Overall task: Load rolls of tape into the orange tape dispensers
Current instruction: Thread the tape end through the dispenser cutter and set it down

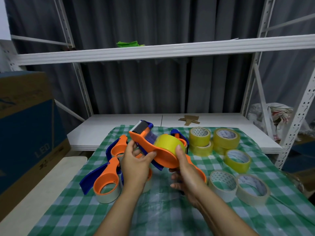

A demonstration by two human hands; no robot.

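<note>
I hold an orange and blue tape dispenser [154, 151] above the checked cloth, its roller and toothed blade pointing up and to the left. A yellow roll of tape [167, 143] sits in it. My left hand [136, 163] grips the dispenser's orange side plate from below left. From the right, my right hand [185, 172] holds the dispenser body, its thumb pressed on the yellow roll. Two loaded dispensers [107, 182] lie on the cloth at the left, and another dispenser [179, 136] lies behind the held one.
Several loose tape rolls [237, 159] lie on the green checked cloth [153, 210] at the right, some stacked. A large cardboard box [25, 125] stands at the left. A white metal shelf frame [170, 50] rises behind, with cardboard scraps [189, 120] on its lower board.
</note>
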